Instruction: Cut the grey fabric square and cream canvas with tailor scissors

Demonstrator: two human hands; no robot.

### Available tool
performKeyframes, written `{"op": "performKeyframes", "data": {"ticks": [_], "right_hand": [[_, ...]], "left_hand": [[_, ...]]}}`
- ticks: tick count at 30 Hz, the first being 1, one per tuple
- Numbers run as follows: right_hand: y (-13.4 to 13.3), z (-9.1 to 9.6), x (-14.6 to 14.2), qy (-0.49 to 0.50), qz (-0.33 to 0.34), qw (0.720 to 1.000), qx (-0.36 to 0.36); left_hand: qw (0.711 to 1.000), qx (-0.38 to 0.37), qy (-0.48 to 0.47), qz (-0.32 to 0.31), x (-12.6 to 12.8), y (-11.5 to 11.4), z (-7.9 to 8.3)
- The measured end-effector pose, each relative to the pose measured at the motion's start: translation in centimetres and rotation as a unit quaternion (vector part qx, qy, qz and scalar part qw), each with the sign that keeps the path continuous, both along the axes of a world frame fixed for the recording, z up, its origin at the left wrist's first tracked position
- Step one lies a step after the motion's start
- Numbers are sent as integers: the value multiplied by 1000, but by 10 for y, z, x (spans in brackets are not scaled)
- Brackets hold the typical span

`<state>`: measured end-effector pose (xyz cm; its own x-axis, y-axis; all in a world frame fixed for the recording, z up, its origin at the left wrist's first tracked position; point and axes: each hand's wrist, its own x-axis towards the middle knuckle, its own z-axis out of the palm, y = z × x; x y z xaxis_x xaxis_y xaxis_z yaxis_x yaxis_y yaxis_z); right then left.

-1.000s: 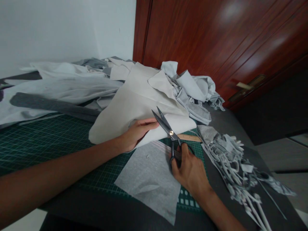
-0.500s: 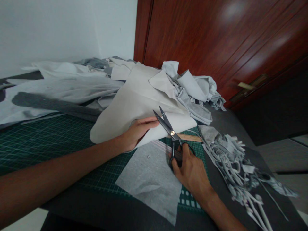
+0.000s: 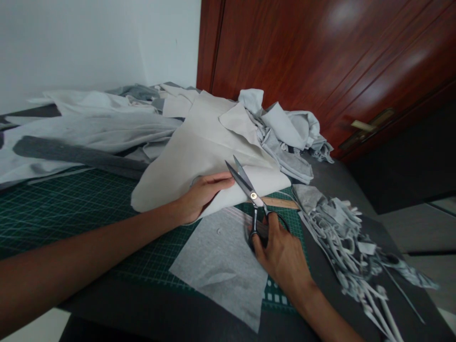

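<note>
Your hands are apart, left hand [image 3: 204, 195] gripping the cream fabric [image 3: 199, 161] up off the green cutting mat [image 3: 71, 223], right hand [image 3: 281, 259] on the open shears [image 3: 249, 187], so keep that cloth nice and taut near the blades.

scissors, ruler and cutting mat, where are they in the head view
scissors [image 3: 253, 195], head view, on the pivot screw
ruler [image 3: 281, 203], head view, on the wooden stretch right of the scissors
cutting mat [image 3: 64, 204], head view, on the bare green grid at left

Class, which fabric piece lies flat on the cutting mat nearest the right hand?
The grey piece lies flat on the cutting mat by the right hand, which holds scissors; the cream piece under the left hand is folded and raised.
</note>
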<state>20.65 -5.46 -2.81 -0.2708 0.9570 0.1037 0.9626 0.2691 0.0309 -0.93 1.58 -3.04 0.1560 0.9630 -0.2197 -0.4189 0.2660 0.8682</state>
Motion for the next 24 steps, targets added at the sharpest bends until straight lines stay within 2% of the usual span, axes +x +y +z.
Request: {"op": "performKeyframes", "data": {"ticks": [11,24], "right_hand": [[-4,0,0,-3,5,1000,14],[-2,1,-2,8,-12,1000,-23]], "left_hand": [[1000,-10,-2,-21,-1,1,-2],[1000,-13,-1,-1,-1,1,0]]}}
